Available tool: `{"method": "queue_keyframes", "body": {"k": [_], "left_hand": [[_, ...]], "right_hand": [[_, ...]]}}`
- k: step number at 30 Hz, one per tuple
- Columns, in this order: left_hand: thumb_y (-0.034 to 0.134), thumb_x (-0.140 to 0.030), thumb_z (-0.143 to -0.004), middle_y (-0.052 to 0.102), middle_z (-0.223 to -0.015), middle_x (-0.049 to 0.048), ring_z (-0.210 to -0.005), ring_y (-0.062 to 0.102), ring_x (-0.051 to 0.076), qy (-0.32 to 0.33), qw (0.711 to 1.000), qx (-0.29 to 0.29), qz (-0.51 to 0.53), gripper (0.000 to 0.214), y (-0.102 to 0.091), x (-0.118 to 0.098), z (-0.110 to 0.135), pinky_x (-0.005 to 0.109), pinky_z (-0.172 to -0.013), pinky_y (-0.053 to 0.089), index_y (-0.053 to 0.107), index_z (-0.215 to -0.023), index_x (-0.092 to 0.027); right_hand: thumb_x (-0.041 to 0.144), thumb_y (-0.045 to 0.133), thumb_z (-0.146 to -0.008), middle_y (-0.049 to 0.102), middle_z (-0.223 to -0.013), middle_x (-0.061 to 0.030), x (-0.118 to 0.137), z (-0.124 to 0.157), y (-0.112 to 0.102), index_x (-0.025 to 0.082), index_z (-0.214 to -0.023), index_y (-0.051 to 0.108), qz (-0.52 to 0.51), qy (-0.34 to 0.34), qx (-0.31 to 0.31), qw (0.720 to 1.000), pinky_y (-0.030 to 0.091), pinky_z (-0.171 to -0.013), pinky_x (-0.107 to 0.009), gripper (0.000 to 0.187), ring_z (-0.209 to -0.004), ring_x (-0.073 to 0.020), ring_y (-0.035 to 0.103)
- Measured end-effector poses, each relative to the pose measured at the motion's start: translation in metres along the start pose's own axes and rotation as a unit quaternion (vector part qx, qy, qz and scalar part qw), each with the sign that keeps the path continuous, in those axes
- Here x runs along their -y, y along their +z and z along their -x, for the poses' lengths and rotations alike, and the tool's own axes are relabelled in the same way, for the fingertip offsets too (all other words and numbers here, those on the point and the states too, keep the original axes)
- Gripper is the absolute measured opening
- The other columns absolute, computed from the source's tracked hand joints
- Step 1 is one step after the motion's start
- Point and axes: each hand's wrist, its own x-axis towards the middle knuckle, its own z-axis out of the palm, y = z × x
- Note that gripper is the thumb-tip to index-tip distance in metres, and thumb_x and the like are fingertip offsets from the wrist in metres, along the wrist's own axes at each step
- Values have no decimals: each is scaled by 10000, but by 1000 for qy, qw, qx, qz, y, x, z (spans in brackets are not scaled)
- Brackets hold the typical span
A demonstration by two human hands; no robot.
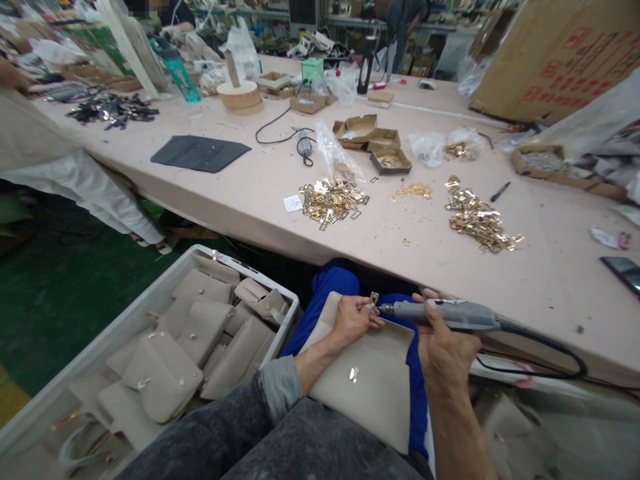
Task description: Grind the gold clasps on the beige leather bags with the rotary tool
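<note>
A beige handbag (383,393) lies across my lap with its flap (395,338) folded out and a shiny metal fitting on its front. My left hand (355,319) is closed at the far edge of the flap, pinching a small gold metal clasp plate (373,299). Wrapped round a grey electric screwdriver (445,315) is my right hand (443,340). The tool lies nearly level, its tip pointing left at the clasp plate beside my left fingers. Whether the tip touches a screw is too small to tell.
Left of me a white crate (287,283) holds several beige bags. On the table (400,257) are gold frames (333,202), gold plates (480,223), tiny screws (413,192) and a small cardboard box (391,162). A phone (623,272) lies at right; the tool's cable (545,340) loops below. A person stands at left.
</note>
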Motion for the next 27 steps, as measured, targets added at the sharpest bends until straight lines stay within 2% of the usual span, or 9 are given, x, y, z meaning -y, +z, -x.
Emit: {"method": "queue_keyframes", "body": {"k": [6, 9, 13, 15, 18, 20, 23, 27], "left_hand": [[549, -135, -957, 761, -701, 131, -618, 768, 200, -9, 1000, -7, -5, 221, 1, -3, 1, 235, -578, 627, 719, -831, -72], [574, -162, -952, 755, -697, 128, -618, 767, 205, -7, 1000, -9, -6, 213, 1, -4, 1, 242, -580, 628, 715, -816, -78], [589, -180, -938, 753, -713, 125, -630, 769, 209, 9, 1000, 5, -8, 203, 0, -4, 2, 247, -593, 631, 720, -818, -82], [602, -184, -923, 757, -738, 126, -642, 772, 215, 12, 1000, 9, -6, 181, -1, -4, 2, 250, -593, 632, 724, -834, -83], [612, -189, -899, 755, -750, 119, -668, 779, 230, 12, 1000, 18, 2, 162, -2, -3, 3, 262, -598, 637, 731, -858, -88], [625, -211, -884, 750, -744, 111, -670, 778, 237, 18, 1000, 24, 5, 162, -2, -2, 3, 274, -602, 640, 735, -856, -95], [640, -244, -859, 744, -712, 100, -644, 769, 237, 32, 999, 30, 3, 181, -2, -1, 3, 280, -591, 635, 746, -868, -97], [652, -242, -806, 740, -687, 101, -628, 761, 233, 26, 999, 20, 19, 160, -4, 2, 5, 297, -600, 640, 720, -822, -98]], "right_hand": [[280, 910, -759, 716, -1181, -116, -1, 5, 1, 167, -1145, 671, 6, -10, -3, 1000, 646, -906, -486, 467, -950, -263, 759], [287, 900, -772, 717, -1174, -114, -2, 6, 2, 174, -1149, 670, 13, -22, 8, 1000, 645, -898, -516, 456, -945, -274, 762], [303, 887, -789, 725, -1136, -102, -2, 7, 5, 174, -1150, 677, 47, -53, 46, 996, 604, -972, -585, 438, -922, -261, 760], [299, 889, -786, 734, -1066, -86, -3, 7, 10, 167, -1099, 691, 58, -78, 58, 994, 582, -1006, -603, 393, -921, -256, 752], [289, 879, -795, 736, -977, -71, -5, 6, 18, 165, -927, 709, 72, -125, 70, 987, 568, -1027, -600, 248, -943, -259, 738], [276, 867, -808, 735, -949, -69, -6, 5, 24, 172, -831, 708, 81, -145, 102, 981, 570, -1025, -580, 192, -941, -258, 733], [275, 855, -823, 715, -843, -45, -8, 3, 32, 189, -761, 704, 86, -138, 187, 969, 601, -958, -531, 184, -844, -233, 722], [305, 874, -804, 632, -705, 1, -12, -4, 38, 199, -718, 663, 104, -95, 266, 954, 602, -702, -376, 251, -638, -155, 610]]}}
